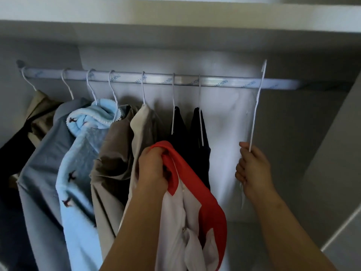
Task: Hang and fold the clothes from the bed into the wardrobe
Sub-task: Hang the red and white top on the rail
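Observation:
My left hand [152,171] grips the red collar of a white and red shirt [187,210], which hangs down below it in front of the wardrobe. My right hand [254,169] holds a white wire hanger [256,106] by its neck. The hanger's hook stands just above the metal wardrobe rail [156,79], at the rail's right part. Only the hanger's neck and hook show clearly; a bit of wire sticks out below my fist.
Several garments hang on white hangers along the rail: a tan one [39,114], a grey-blue one [45,163], a light blue fleece [84,153], two beige ones [117,153] and two dark ones [195,137]. The wardrobe's right wall [336,153] is close. A shelf [175,14] runs above.

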`<move>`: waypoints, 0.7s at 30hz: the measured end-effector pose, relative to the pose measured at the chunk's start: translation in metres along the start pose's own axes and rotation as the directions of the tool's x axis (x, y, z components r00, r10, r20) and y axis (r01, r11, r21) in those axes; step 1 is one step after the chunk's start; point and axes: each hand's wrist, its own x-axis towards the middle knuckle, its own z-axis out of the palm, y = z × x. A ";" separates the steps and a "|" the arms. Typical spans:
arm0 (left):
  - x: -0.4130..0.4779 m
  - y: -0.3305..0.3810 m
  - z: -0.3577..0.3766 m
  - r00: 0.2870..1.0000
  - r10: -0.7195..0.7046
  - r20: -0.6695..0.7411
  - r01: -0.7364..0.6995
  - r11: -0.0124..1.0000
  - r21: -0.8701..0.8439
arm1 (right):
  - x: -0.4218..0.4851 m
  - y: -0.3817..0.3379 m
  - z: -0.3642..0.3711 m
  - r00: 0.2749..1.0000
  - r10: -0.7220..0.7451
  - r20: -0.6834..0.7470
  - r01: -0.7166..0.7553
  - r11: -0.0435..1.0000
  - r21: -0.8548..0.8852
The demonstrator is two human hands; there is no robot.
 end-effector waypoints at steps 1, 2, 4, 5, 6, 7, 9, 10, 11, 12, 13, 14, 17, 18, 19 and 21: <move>-0.003 -0.001 -0.003 1.000 0.019 -0.010 -0.018 1.000 0.020 | -0.009 0.002 -0.002 1.000 -0.007 -0.005 0.007 1.000 -0.008; -0.007 -0.003 -0.008 0.999 0.033 -0.016 -0.033 0.999 0.044 | -0.019 0.004 -0.005 1.000 -0.011 -0.011 0.011 1.000 -0.008; -0.015 -0.007 -0.020 0.999 0.026 -0.019 -0.024 0.994 0.103 | -0.040 0.012 -0.012 1.000 -0.009 -0.029 0.009 1.000 0.006; -0.019 -0.009 -0.028 1.000 0.003 -0.020 -0.001 0.991 0.133 | -0.052 0.017 -0.015 0.999 -0.004 -0.038 0.005 1.000 0.018; -0.023 -0.012 -0.038 1.000 -0.020 -0.015 0.022 0.986 0.165 | -0.063 0.022 -0.019 0.999 0.002 -0.039 -0.001 0.999 0.034; -0.027 -0.017 -0.049 0.999 -0.046 -0.005 0.046 0.979 0.198 | -0.076 0.029 -0.022 0.999 0.013 -0.031 -0.012 0.999 0.051; -0.039 -0.025 -0.068 0.993 -0.114 0.017 0.106 0.965 0.240 | -0.102 0.042 -0.032 0.999 0.030 0.011 -0.031 0.996 0.078; -0.045 -0.030 -0.077 0.990 -0.134 0.031 0.121 0.956 0.267 | -0.114 0.049 -0.037 0.999 0.031 0.041 -0.034 0.996 0.080; -0.051 -0.035 -0.085 0.989 -0.141 0.031 0.125 0.944 0.306 | -0.126 0.055 -0.043 0.997 0.029 0.068 -0.034 0.997 0.073; -0.057 -0.038 -0.091 0.991 -0.135 0.014 0.123 0.932 0.341 | -0.138 0.061 -0.048 0.996 0.023 0.083 -0.027 0.998 0.055; -0.062 -0.040 -0.097 0.992 -0.125 -0.016 0.123 0.928 0.352 | -0.148 0.065 -0.052 0.996 0.012 0.086 -0.015 0.999 0.034; -0.068 -0.040 -0.102 0.991 -0.123 -0.046 0.131 0.927 0.351 | -0.159 0.069 -0.056 0.997 0.000 0.080 0.000 1.000 0.007; -0.084 -0.039 -0.116 0.991 -0.088 -0.098 0.119 0.918 0.378 | -0.183 0.076 -0.064 0.997 -0.037 0.069 0.041 0.997 -0.061; -0.092 -0.038 -0.120 0.990 -0.089 -0.107 0.123 0.922 0.367 | -0.190 0.076 -0.067 0.996 -0.055 0.076 0.061 0.995 -0.073; -0.100 -0.036 -0.123 0.989 -0.097 -0.109 0.130 0.927 0.351 | -0.197 0.074 -0.069 0.994 -0.072 0.083 0.079 0.993 -0.083; -0.115 -0.035 -0.128 0.991 -0.096 -0.092 0.123 0.929 0.349 | -0.209 0.066 -0.074 0.993 -0.076 0.091 0.081 0.995 -0.060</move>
